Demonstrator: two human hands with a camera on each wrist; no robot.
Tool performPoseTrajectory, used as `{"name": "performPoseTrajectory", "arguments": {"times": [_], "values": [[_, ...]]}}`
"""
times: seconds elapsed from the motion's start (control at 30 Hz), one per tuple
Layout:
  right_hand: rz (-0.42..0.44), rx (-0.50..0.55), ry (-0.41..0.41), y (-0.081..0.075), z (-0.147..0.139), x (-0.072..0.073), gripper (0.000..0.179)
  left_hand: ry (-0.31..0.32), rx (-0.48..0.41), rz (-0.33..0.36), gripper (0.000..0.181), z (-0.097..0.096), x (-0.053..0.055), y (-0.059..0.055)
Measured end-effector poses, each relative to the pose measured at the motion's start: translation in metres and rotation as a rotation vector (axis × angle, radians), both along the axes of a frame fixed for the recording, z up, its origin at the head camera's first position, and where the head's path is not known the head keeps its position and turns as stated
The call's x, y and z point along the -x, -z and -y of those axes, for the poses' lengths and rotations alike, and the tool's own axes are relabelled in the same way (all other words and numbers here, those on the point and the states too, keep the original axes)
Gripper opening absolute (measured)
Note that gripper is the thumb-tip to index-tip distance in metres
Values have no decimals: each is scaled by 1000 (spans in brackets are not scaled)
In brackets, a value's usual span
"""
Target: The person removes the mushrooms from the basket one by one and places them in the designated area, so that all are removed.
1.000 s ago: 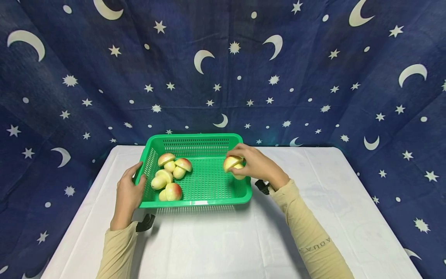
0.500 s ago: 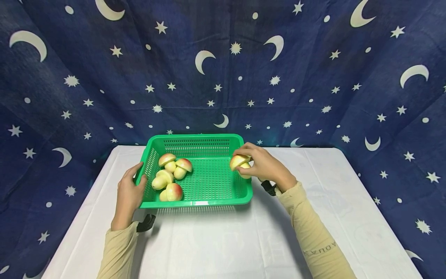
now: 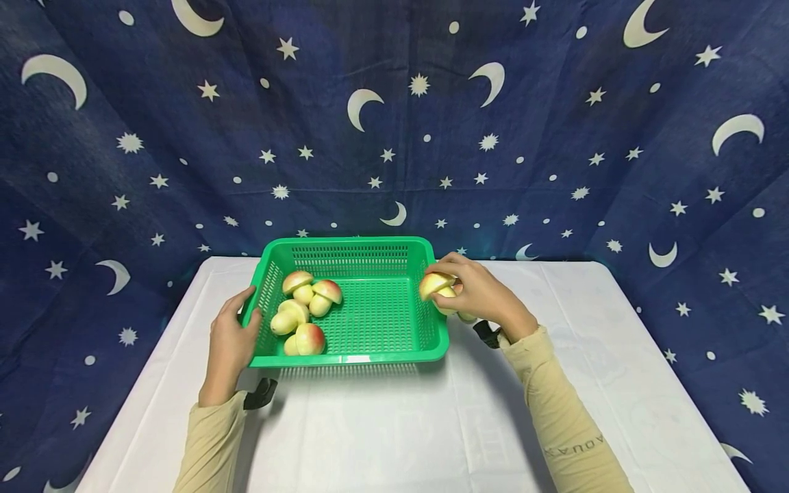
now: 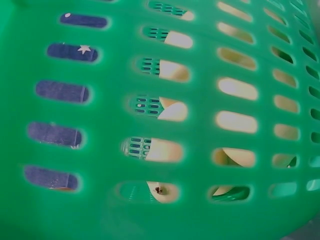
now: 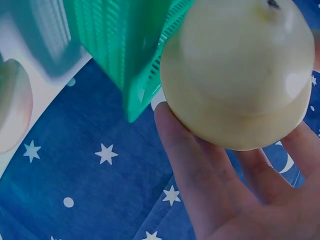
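Note:
My right hand (image 3: 483, 291) holds a toy mushroom (image 3: 436, 284) with a yellow and red cap, at the basket's right rim in the head view. Seen from the right wrist, the pale mushroom (image 5: 240, 70) sits between thumb and fingers, its rounded stem towards the camera. On the left, my left hand (image 3: 231, 339) grips the rim of the green plastic basket (image 3: 370, 357), thumb over the edge; its other fingers are partly hidden. Several similar mushrooms (image 3: 310, 339) lie in the basket's left part. Through the slots, the left wrist view shows pale mushroom surfaces (image 4: 237, 121) behind the basket wall (image 4: 110, 115).
Partly hidden beneath my right hand, another pale yellow thing (image 3: 466, 317) shows beside the basket. A pale rounded thing (image 5: 12, 105) also rests on the white tablecloth (image 3: 382, 431). Behind the table hangs a dark blue curtain (image 3: 308, 89) with moons and stars.
My right hand has moved right with the mushroom, from inside the basket to its right rim. A pale yellow thing behind that hand has come into sight. My left hand keeps its place.

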State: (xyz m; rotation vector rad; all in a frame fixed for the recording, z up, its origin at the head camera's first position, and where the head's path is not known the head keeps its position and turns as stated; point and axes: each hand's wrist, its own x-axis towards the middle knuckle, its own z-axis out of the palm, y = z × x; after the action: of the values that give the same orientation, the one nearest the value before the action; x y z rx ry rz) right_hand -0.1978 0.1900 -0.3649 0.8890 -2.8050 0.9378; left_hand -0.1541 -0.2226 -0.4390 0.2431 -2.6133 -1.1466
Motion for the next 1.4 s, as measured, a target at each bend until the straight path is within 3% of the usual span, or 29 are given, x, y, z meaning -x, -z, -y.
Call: {"name": "performPoseTrajectory", "arguments": {"times": [0.37,0.67,1.4], "values": [[-24,24,20,6,-11,-1,38,0,1,-6,47,0,0,1],[26,57,60,6,-18,-3,38,-2,-11,5,48,0,0,0],[28,14,104,20,-38,3,44,-2,-9,-6,47,1,0,1]]}}
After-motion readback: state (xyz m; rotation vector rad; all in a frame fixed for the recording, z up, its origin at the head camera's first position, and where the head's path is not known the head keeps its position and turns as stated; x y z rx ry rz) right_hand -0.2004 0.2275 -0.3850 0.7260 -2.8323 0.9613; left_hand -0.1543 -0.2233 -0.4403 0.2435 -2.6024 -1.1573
